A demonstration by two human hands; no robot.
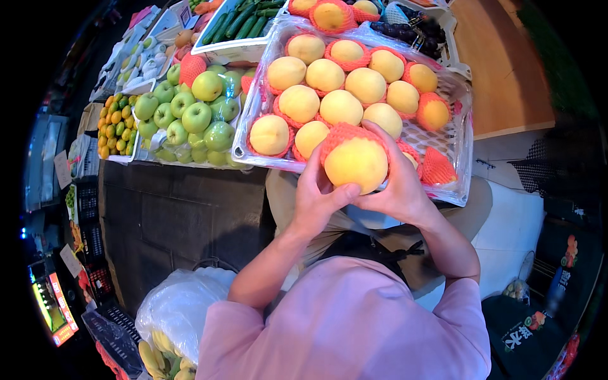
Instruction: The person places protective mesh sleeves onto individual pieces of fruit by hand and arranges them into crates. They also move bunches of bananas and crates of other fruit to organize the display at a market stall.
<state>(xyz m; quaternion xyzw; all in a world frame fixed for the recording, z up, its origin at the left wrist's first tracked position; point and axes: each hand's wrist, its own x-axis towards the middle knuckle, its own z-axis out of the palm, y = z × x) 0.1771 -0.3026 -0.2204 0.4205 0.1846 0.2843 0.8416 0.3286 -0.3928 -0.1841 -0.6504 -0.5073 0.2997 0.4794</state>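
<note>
Between my left hand (318, 194) and my right hand (399, 185) I hold a yellow peach (356, 164), its upper side wrapped in a red foam net (351, 133). Both hands are over the near edge of a white plastic crate (465, 161) lined with clear film. Rows of yellow peaches (340, 108) in red foam nets fill most of this crate. A bunched foam net (438, 166) lies in its near right corner, and the crate's perforated bottom shows along the right side. My fingertips hide part of the peaches behind.
Left of the crate are green apples (196, 117) and small orange-green citrus fruits (116, 124). Cucumbers (240, 23) and dark grapes (403, 32) lie farther back. A wooden board (503, 80) is at the right. Bananas (154, 358) and a clear plastic bag (180, 308) are at lower left.
</note>
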